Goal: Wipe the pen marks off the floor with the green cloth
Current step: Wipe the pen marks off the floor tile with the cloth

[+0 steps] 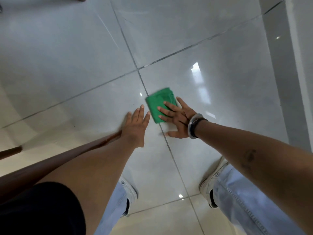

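A folded green cloth lies flat on the glossy pale tiled floor, over a dark grout line near where four tiles meet. My right hand, with bangles and a watch at the wrist, presses flat on the cloth's near right part with fingers spread. My left hand rests flat on the tile just left of the cloth, fingers apart, holding nothing. A few tiny dark specks dot the tile to the left; no clear pen marks show around the cloth.
My two feet in white shoes and light blue jeans stand on either side of a grout line below the hands. A brown wooden rail runs along my left arm. A white wall edge rises at right.
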Tool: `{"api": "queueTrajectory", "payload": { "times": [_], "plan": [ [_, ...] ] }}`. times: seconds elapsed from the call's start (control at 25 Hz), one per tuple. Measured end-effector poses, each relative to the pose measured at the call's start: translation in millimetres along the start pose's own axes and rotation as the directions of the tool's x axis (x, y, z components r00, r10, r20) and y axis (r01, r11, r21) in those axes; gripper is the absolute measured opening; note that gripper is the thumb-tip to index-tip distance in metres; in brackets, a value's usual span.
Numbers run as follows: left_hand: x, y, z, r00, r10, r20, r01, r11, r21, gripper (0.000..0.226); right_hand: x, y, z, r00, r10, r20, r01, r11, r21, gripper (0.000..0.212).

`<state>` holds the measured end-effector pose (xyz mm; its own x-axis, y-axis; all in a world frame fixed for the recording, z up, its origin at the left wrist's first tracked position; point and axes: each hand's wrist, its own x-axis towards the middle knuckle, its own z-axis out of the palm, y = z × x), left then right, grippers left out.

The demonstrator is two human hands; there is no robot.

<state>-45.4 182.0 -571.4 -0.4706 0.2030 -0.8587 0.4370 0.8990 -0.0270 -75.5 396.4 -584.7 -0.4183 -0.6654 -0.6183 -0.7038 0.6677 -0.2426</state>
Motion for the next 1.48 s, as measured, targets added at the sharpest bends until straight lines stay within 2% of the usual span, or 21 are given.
{"api": "queueTrajectory", "payload": {
  "times": [0.04,0.12,0.2,0.28,0.32,0.36,0.4,0.44,0.56,0.64,0.72,0.8,0.88,1.0,1.16,1.28,1.32,1.36,1.4,1.44,1.48],
  "plan": [
    [0.2,-3.5,-2.5,1.000,0.009,0.013,-0.009,1.000,0.002,0.138,-8.9,7.0,5.8,0.998,-0.055,0.010,0.055,0.998,-0.017,0.079],
    [0.6,-10.3,-5.4,0.999,0.029,0.022,-0.029,0.999,0.018,0.141,-19.0,30.5,8.2,1.000,-0.003,0.001,0.003,1.000,-0.014,0.076],
    [-0.8,-11.0,-2.4,0.999,0.042,0.024,-0.042,0.999,0.021,0.144,-14.5,51.3,-1.2,0.972,0.231,-0.042,-0.230,0.973,0.015,0.086],
    [-1.7,-6.1,3.1,1.000,0.016,0.014,-0.016,1.000,-0.004,0.147,4.3,70.9,-18.9,0.808,0.585,-0.071,-0.551,0.792,0.261,0.089],
    [-1.1,-4.7,3.5,1.000,0.010,0.015,-0.009,1.000,-0.013,0.148,14.6,72.8,-30.5,0.723,0.690,-0.046,-0.627,0.682,0.375,0.090],
    [0.4,-4.9,2.9,1.000,0.012,0.017,-0.012,1.000,-0.020,0.148,22.0,68.3,-39.3,0.695,0.719,-0.024,-0.644,0.636,0.425,0.092],
    [1.2,-6.1,1.4,1.000,0.019,0.023,-0.019,1.000,-0.019,0.147,25.0,58.1,-41.9,0.719,0.695,-0.003,-0.631,0.655,0.416,0.096],
    [2.1,-7.5,-1.9,0.999,0.023,0.027,-0.023,1.000,-0.014,0.146,22.1,46.5,-36.4,0.781,0.624,0.008,-0.584,0.726,0.364,0.099],
    [2.5,-9.5,-16.0,0.996,-0.009,0.087,0.010,1.000,-0.011,0.137,-20.7,-0.8,1.8,0.966,0.250,0.073,-0.255,0.963,0.082,0.094],
    [3.4,-8.8,-23.1,0.993,-0.039,0.111,0.040,0.999,-0.015,0.133,-56.7,-26.4,33.9,0.986,0.028,0.163,-0.024,0.999,-0.025,0.084],
    [1.7,-6.6,-25.1,0.993,-0.042,0.113,0.045,0.999,-0.016,0.132,-67.4,-27.2,47.1,0.982,-0.085,0.168,0.091,0.995,-0.029,0.076],
    [-1.5,-0.3,-21.1,0.992,-0.047,0.117,0.051,0.998,-0.034,0.134,-44.3,-9.1,33.6,0.992,-0.077,0.100,0.084,0.995,-0.063,0.071],
    [-3.6,5.4,-16.4,0.992,-0.062,0.111,0.069,0.996,-0.059,0.135,-0.7,14.7,4.8,0.996,0.091,-0.025,-0.092,0.992,-0.082,0.070],
    [-6.4,1.8,-19.7,0.986,-0.049,0.161,0.053,0.998,-0.019,0.134,48.2,31.5,-38.6,0.949,0.305,-0.076,-0.305,0.952,0.006,0.067],
    [-12.9,-7.4,-40.2,0.973,-0.116,0.201,0.122,0.992,-0.016,0.124,3.0,18.5,-9.9,0.933,0.354,-0.065,-0.356,0.934,-0.025,0.059],
    [-26.0,3.8,-52.4,0.967,-0.165,0.194,0.196,0.969,-0.150,0.113,-60.5,0.5,19.2,0.930,0.362,-0.056,-0.366,0.918,-0.152,0.047],
    [-33.5,13.4,-55.5,0.964,-0.185,0.192,0.225,0.951,-0.212,0.108,-72.1,-0.1,25.9,0.911,0.407,-0.072,-0.413,0.892,-0.186,0.043],
    [-44.6,23.9,-59.9,0.959,-0.206,0.195,0.258,0.921,-0.293,0.102,-78.7,0.0,28.1,0.881,0.473,-0.034,-0.473,0.871,-0.134,0.040],
    [-57.0,35.3,-64.6,0.953,-0.223,0.208,0.290,0.870,-0.398,0.095,-83.4,-0.5,25.4,0.831,0.554,0.041,-0.555,0.832,0.002,0.036],
    [-72.2,47.4,-70.7,0.945,-0.233,0.229,0.321,0.790,-0.523,0.089,-89.1,-1.6,13.6,0.732,0.666,0.143,-0.678,0.690,0.255,0.033],
    [-91.9,58.9,-77.6,0.935,-0.240,0.261,0.354,0.667,-0.655,0.085,-97.4,-6.2,-4.6,0.594,0.763,0.256,-0.736,0.387,0.555,0.028]
  ]
}}
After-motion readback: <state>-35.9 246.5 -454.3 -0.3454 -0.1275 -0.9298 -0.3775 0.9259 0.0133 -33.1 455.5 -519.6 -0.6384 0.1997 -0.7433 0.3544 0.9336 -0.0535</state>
